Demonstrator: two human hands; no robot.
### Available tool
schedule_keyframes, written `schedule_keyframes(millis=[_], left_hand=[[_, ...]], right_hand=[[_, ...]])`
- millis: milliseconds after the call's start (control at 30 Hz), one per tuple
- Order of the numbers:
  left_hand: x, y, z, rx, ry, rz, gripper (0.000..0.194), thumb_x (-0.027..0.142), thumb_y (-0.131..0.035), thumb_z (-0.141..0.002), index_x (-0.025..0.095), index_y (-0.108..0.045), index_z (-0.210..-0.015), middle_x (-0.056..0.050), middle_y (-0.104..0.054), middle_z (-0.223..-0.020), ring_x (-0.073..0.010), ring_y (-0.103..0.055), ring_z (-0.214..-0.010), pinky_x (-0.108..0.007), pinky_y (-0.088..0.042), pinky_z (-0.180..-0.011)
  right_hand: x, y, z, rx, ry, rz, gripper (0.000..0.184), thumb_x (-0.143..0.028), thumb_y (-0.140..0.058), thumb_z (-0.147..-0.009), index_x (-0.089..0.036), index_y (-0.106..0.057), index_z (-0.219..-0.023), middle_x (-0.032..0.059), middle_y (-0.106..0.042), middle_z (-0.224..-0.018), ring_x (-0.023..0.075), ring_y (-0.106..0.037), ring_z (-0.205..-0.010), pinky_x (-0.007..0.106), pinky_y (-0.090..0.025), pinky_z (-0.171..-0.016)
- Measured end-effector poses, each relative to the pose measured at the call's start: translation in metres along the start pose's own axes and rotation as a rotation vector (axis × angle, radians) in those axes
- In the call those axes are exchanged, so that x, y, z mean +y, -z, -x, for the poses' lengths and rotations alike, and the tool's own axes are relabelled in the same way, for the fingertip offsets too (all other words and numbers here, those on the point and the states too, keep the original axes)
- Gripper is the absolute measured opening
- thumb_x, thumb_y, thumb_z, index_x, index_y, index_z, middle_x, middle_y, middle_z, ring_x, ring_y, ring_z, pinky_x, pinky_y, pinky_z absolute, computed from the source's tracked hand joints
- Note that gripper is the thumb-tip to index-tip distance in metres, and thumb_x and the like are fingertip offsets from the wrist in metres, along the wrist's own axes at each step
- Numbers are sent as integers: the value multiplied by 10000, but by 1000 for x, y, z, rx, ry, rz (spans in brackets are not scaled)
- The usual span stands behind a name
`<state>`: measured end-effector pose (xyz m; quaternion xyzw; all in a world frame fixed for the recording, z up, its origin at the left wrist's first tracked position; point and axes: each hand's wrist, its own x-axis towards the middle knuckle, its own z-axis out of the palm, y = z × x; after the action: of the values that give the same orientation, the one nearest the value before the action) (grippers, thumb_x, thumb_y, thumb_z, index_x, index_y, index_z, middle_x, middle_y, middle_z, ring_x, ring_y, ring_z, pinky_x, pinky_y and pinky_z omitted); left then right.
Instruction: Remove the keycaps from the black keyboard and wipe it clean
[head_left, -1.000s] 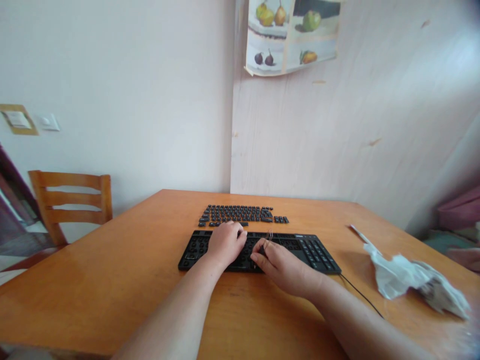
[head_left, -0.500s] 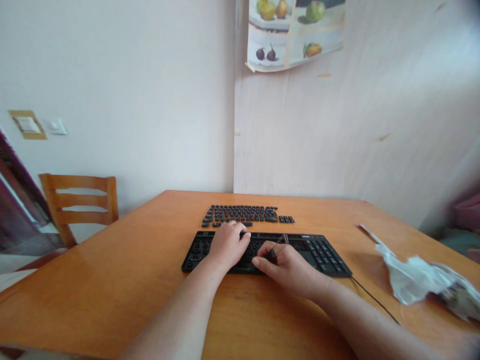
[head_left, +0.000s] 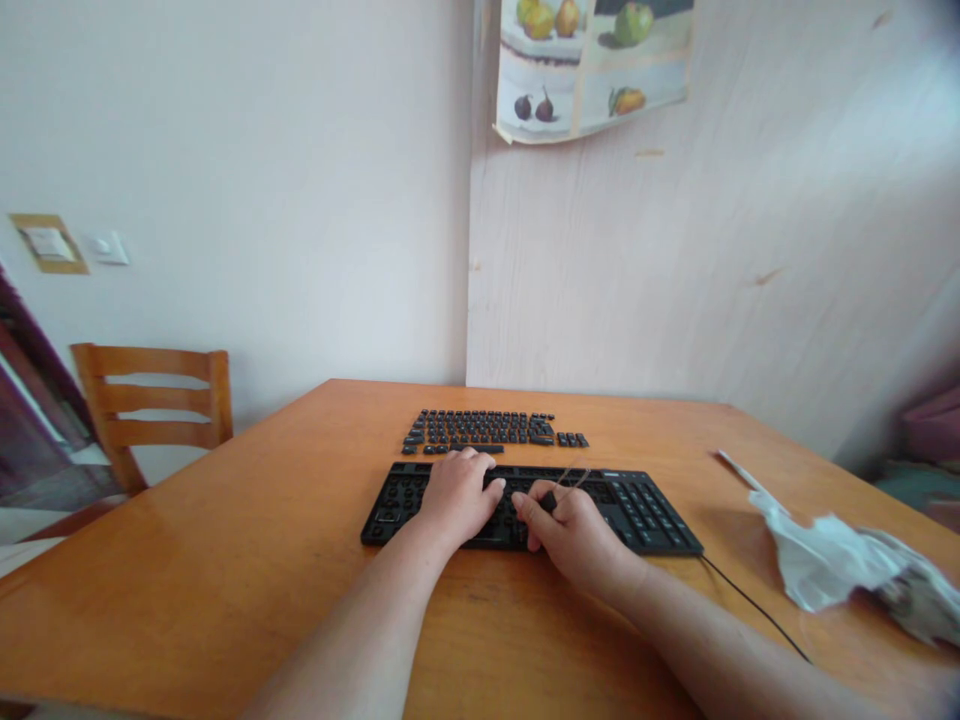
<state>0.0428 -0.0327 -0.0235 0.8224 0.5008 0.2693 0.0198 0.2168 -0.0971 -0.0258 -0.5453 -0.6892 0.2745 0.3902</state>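
Observation:
A black keyboard (head_left: 652, 510) lies on the table, many of its keycaps gone from the main block; the number pad at its right end still has keys. My left hand (head_left: 461, 495) rests over the middle-left of the keyboard, fingers laid forward and thumb apart, with nothing visible in it. Just to its right, my right hand (head_left: 566, 520) is closed around a wire keycap puller (head_left: 551, 501) with a black handle. Two thin wires of the puller stick up past the fingers. The right fingertips are low over the keyboard, and whether they touch it is hidden.
Loose black keycaps (head_left: 480, 428) stand in rows behind the keyboard on the wooden table (head_left: 225, 580). A crumpled white plastic bag (head_left: 825, 560) lies to the right, near the keyboard cable (head_left: 757, 603). A wooden chair (head_left: 157, 400) is beyond the left edge.
My right hand has turned, so the puller's wires now tilt more to the right and its handle shows differently. My left hand has shifted slightly, its thumb lower and farther from the fingers.

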Motion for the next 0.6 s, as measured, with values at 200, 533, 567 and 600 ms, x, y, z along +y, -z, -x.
schedule_keyframes(millis=[200,533,567,600], left_hand=[[0,0,0,-7,14,25,248,355,-605,-839,218,-688,-1028,-97,-673,-1031,-266,-594,-990,-379,-424,-891],[3,4,2,17,22,124,206,322,-631,-811,208,-700,-968,-102,-671,-981,-279,-591,-988,-402,-417,-903],[3,5,1,22,21,148,188,309,-627,-813,207,-701,-951,-100,-672,-977,-276,-591,-993,-402,-416,-912],[5,6,1,29,21,175,171,298,-615,-821,206,-701,-936,-98,-674,-978,-270,-591,-1000,-397,-415,-922]], right_hand=[[0,-2,-1,10,-35,-62,420,-536,-493,-904,-184,-599,-700,1,-603,-543,112,-473,-461,230,-325,-453],[2,11,-11,162,-149,-313,440,-603,-517,-856,-185,-558,-726,-22,-545,-468,105,-436,-407,226,-343,-438],[3,12,-12,188,-139,-314,447,-615,-521,-849,-186,-561,-731,-18,-549,-478,109,-441,-413,230,-348,-440],[4,13,-12,214,-126,-313,452,-625,-523,-844,-187,-564,-739,-14,-554,-491,115,-448,-420,235,-353,-442]])
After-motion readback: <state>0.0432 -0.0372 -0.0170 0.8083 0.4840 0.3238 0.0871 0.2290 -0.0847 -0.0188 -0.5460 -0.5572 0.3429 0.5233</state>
